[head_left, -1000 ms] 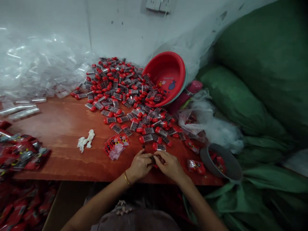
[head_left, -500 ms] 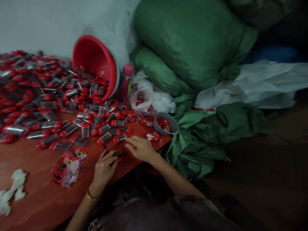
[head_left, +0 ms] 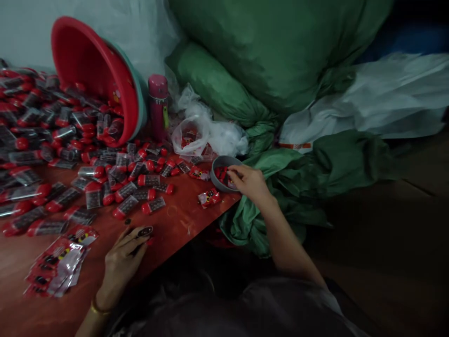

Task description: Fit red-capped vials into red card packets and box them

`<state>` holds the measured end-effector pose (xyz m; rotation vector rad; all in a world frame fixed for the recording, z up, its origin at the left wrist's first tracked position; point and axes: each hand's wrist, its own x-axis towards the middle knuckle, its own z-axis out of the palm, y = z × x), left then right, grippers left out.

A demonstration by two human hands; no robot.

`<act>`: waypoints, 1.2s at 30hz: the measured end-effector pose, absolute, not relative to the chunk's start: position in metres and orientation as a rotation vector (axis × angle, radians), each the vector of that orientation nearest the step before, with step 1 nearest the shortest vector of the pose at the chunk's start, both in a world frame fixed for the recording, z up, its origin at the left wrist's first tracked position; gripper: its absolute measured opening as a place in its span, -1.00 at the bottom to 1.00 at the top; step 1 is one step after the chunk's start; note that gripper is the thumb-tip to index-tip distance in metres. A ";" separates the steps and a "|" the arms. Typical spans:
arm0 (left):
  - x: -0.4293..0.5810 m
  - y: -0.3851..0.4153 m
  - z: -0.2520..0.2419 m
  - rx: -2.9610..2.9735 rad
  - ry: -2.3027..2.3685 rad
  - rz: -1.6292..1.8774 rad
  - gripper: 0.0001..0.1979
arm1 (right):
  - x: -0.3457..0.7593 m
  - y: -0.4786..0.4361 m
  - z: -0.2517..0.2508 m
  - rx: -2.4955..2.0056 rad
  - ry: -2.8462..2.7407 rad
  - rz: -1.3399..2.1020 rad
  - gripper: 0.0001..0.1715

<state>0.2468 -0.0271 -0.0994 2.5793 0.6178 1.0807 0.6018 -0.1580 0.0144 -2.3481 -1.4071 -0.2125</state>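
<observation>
My left hand (head_left: 122, 257) is over the red table (head_left: 175, 231), its fingers closed on a small dark oval piece (head_left: 145, 231) with a bit of red beside it. My right hand (head_left: 250, 182) reaches over the rim of a grey bowl (head_left: 214, 179) at the table's right edge. Its fingertips are pinched together among red packets (head_left: 221, 174) in the bowl; what they grip, if anything, is too small to tell. A red packet (head_left: 209, 197) lies in front of the bowl. Left of my left hand is a stack of red and silver packets (head_left: 58, 264).
Clear tubes with red caps (head_left: 63, 199) cover the table's left and back. A red basin (head_left: 122, 79) lies tipped on its side, with a pink bottle (head_left: 158, 107) and white plastic bag (head_left: 226, 135) beside it. Green sacks (head_left: 280, 51) stand behind and right.
My right hand has moved right, from near my left hand to the grey bowl. The view has shifted, so the table things sit further left. My left hand keeps the dark oval piece.
</observation>
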 end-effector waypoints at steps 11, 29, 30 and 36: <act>0.246 -0.031 -0.095 2.484 0.689 0.980 -0.87 | 0.530 -0.166 -0.049 -2.091 -2.181 -0.178 -0.44; 0.245 -0.030 -0.095 2.517 0.761 0.930 -0.86 | 0.529 -0.118 -0.072 -2.053 -2.120 -0.003 -0.46; 0.248 -0.031 -0.096 2.522 0.750 0.928 -0.86 | 0.527 -0.109 -0.073 -2.074 -2.096 -0.012 -0.46; 0.278 -0.039 -0.093 2.539 0.563 0.923 -0.88 | 0.518 -0.078 -0.071 -2.116 -1.821 -0.044 -0.48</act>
